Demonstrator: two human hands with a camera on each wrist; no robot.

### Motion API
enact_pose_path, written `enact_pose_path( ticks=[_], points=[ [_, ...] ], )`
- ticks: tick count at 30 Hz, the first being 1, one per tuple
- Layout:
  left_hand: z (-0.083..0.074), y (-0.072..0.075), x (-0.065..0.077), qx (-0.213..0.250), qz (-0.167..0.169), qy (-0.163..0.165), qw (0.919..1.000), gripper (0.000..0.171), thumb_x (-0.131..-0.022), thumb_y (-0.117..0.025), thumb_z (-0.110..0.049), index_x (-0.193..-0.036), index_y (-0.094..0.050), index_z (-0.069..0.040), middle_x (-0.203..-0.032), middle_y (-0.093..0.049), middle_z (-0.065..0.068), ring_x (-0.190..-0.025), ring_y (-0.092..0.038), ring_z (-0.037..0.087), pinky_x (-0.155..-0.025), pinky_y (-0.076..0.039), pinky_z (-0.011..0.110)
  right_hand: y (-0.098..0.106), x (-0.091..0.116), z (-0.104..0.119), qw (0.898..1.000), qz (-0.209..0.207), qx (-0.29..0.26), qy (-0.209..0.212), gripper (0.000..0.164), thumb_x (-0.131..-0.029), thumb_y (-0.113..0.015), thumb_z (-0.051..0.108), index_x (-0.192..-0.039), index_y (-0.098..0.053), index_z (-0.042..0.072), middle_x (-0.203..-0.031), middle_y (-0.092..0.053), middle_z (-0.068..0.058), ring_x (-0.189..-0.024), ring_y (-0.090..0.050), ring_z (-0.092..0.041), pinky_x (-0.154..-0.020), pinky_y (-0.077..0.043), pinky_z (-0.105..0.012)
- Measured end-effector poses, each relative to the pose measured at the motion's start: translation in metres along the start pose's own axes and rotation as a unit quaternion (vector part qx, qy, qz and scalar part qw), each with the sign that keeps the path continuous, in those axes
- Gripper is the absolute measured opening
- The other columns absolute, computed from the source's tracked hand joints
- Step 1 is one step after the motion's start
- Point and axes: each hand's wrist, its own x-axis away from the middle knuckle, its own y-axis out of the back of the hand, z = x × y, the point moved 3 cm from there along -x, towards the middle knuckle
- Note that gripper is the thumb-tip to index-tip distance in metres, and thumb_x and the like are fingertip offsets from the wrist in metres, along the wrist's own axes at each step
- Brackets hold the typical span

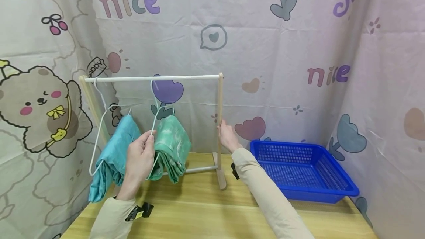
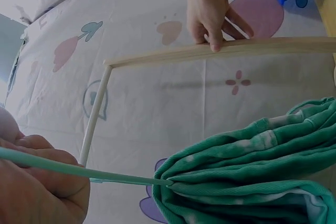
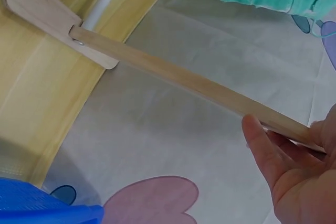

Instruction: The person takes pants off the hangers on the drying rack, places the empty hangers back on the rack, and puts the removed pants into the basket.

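Left of centre, the left hand [image 1: 141,156] pinches 1 hanger [image 1: 156,116] bearing green cloth [image 1: 172,135]; at centre, the right hand [image 1: 229,135] grips 1 wooden post [image 1: 220,99], presumably steadying the rack [image 1: 189,78]

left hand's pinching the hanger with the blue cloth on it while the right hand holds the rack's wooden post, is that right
Not quite: the left hand pinches the hanger with the green cloth on it, not the blue cloth, as the head view shows. The right hand does hold the wooden post.
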Motion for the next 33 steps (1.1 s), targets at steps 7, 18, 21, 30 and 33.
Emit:
enact_pose_path(
  ticks=[7,18,21,30,33],
  points=[
    [0.002,-0.009,-0.001,0.016,0.015,0.007,0.9997,0.041,-0.107,-0.037,-0.024,-0.139,-0.052,-0.003,-0.055,-0.035,-0.002,-0.039,-0.027,0.010,-0.038,-0.031,0.029,-0.007,0.009,-0.010,0.998,-0.046,-0.015,-0.048,0.032,-0.101,-0.054,0.022,-0.126,-0.051,0.004,-0.090,-0.068,-0.014,-0.076,-0.067,-0.027,-0.062,-0.054,-0.037],
    [-0.001,-0.016,0.001,0.036,-0.005,0.016,0.9992,0.042,-0.107,-0.037,-0.029,-0.138,-0.054,-0.006,-0.056,-0.036,-0.001,-0.041,-0.030,0.012,-0.038,-0.030,0.030,-0.033,0.034,-0.011,0.992,-0.021,-0.049,-0.117,0.015,-0.096,-0.059,0.028,-0.089,-0.059,0.015,-0.078,-0.065,-0.002,-0.063,-0.058,-0.016,-0.055,-0.044,-0.028],
    [-0.005,-0.016,0.003,0.038,-0.012,0.015,0.9991,0.041,-0.107,-0.038,-0.028,-0.137,-0.055,-0.006,-0.056,-0.038,-0.001,-0.042,-0.030,0.012,-0.038,-0.030,0.031,-0.049,0.044,-0.004,0.984,0.058,-0.120,-0.120,0.021,-0.097,-0.058,0.027,-0.085,-0.066,0.012,-0.075,-0.066,-0.003,-0.060,-0.059,-0.014,-0.055,-0.049,-0.028],
    [-0.007,-0.020,0.004,0.074,-0.008,0.021,0.9970,0.038,-0.107,-0.039,-0.023,-0.138,-0.054,-0.007,-0.056,-0.037,-0.002,-0.040,-0.030,0.011,-0.037,-0.028,0.029,-0.094,0.083,0.029,0.868,0.271,-0.381,-0.169,0.045,-0.103,-0.048,0.032,-0.112,-0.064,-0.009,-0.103,-0.068,-0.027,-0.093,-0.070,-0.041,-0.074,-0.060,-0.046],
    [-0.006,-0.020,0.005,0.074,-0.008,0.020,0.9971,0.038,-0.107,-0.038,-0.023,-0.137,-0.054,-0.007,-0.056,-0.036,-0.002,-0.040,-0.029,0.011,-0.037,-0.028,0.030,-0.104,0.091,0.038,0.835,0.306,-0.419,-0.180,0.052,-0.104,-0.043,0.040,-0.118,-0.062,-0.007,-0.109,-0.067,-0.026,-0.103,-0.066,-0.045,-0.083,-0.057,-0.051]
  ],
)
